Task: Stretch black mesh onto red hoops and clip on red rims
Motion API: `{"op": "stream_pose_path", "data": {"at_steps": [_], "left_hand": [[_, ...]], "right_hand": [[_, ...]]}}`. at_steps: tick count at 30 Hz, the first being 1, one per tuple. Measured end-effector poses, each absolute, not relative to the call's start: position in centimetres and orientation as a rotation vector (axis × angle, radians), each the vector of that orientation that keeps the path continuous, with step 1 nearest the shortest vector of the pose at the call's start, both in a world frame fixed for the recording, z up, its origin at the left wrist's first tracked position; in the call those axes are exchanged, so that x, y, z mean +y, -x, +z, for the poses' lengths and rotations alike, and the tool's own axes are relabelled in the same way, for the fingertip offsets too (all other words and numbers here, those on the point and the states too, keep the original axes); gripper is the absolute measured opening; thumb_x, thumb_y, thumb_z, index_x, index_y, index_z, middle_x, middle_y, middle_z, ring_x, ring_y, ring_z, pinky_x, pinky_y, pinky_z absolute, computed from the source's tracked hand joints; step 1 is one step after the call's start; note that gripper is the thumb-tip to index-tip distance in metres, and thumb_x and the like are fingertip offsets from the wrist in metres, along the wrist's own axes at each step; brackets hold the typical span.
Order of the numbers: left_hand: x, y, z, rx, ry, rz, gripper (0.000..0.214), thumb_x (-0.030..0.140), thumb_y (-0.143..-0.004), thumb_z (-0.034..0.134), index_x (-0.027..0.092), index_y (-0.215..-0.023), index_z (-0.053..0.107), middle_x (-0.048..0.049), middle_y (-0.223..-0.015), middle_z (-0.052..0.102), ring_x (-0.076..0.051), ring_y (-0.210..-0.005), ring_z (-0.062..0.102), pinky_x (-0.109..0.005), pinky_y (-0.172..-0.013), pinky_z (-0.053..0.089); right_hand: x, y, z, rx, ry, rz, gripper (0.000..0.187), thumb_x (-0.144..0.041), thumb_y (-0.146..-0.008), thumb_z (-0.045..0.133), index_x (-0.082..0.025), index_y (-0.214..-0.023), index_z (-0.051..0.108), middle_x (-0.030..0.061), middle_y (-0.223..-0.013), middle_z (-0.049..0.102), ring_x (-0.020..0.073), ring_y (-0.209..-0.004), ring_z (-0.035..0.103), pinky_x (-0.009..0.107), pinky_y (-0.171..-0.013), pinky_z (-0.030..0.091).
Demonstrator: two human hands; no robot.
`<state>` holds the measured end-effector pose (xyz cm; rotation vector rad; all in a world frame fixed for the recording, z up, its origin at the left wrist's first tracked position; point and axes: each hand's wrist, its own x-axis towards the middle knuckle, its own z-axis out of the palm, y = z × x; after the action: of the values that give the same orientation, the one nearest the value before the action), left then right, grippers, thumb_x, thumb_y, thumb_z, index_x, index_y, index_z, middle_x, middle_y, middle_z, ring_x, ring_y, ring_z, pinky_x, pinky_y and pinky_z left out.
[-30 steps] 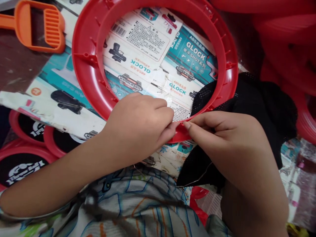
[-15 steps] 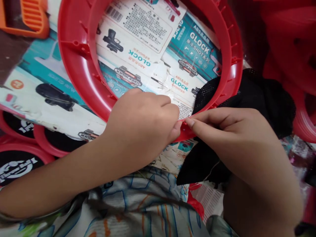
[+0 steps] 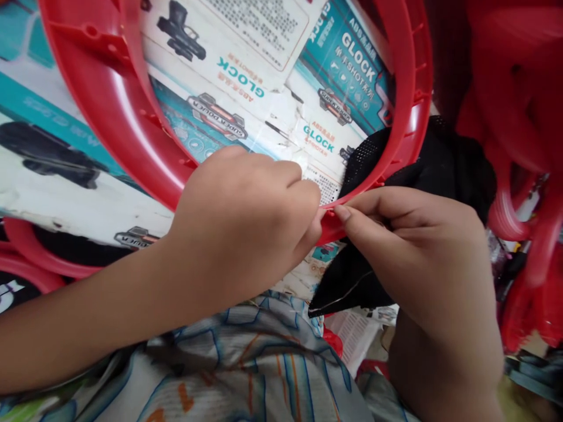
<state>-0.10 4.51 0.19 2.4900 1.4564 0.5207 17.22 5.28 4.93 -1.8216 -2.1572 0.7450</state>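
- While the left hand [image 3: 250, 217] clasps the round red plastic ring [image 3: 114, 123] at its near edge, the right hand [image 3: 407, 240] pinches it alongside.
- It overlies white-and-teal printed cardboard [image 3: 255, 108] and, at right, black mesh fabric [image 3: 457, 167].

Red plastic ring [image 3: 105, 117]: glossy, ribbed side up, upper ctr of frame, top cut off. Blk cloth [image 3: 460, 170], part mesh, crumpled, ctr-R, runs behind ring's lower R side; pale line on lower flap.

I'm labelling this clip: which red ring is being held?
The large ring over the printed cardboard, its near rim gripped; other rings lie toward the picture's sides.
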Motion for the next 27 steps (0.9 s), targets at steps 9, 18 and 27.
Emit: {"op": "stream_pose_path", "data": {"at_steps": [9,18,27], "left_hand": [[4.7,0.2,0.0,1.404,-2.503,0.618,0.032,0.021,-0.094,0.051,0.019,-0.064,0.063,-0.0031,-0.055,0.045,-0.021,-0.054,0.045,-0.035,-0.058,0.02],[4.9,0.4,-0.7,1.343,-2.593,0.664,0.033,0.02,-0.094,0.05,0.022,-0.061,0.056,-0.0033,-0.055,0.048,-0.024,-0.052,0.05,-0.033,-0.051,0.022],[5.7,1.4,-0.8,1.246,-2.649,0.617,0.034,0.021,-0.093,0.045,0.021,-0.061,0.057,-0.0028,-0.057,0.047,-0.021,-0.055,0.048,-0.033,-0.053,0.022]], "right_hand": [[4.9,-17.6,4.6,-2.278,1.733,0.585,0.018,-0.009,-0.086,0.071,-0.016,-0.07,0.074,-0.003,-0.058,0.065,0.0086,-0.051,0.054,0.024,-0.049,0.035],[5.6,-20.2,3.4,-2.772,1.147,0.028,0.021,-0.019,-0.099,0.056,-0.016,-0.098,0.076,0.0007,-0.07,0.068,0.0138,-0.064,0.062,0.027,-0.059,0.042],[7.8,-19.9,3.5,-2.918,0.618,0.051,0.027,-0.009,-0.094,0.048,-0.017,-0.084,0.072,-0.0006,-0.058,0.057,0.0145,-0.053,0.051,0.03,-0.05,0.041]]}}
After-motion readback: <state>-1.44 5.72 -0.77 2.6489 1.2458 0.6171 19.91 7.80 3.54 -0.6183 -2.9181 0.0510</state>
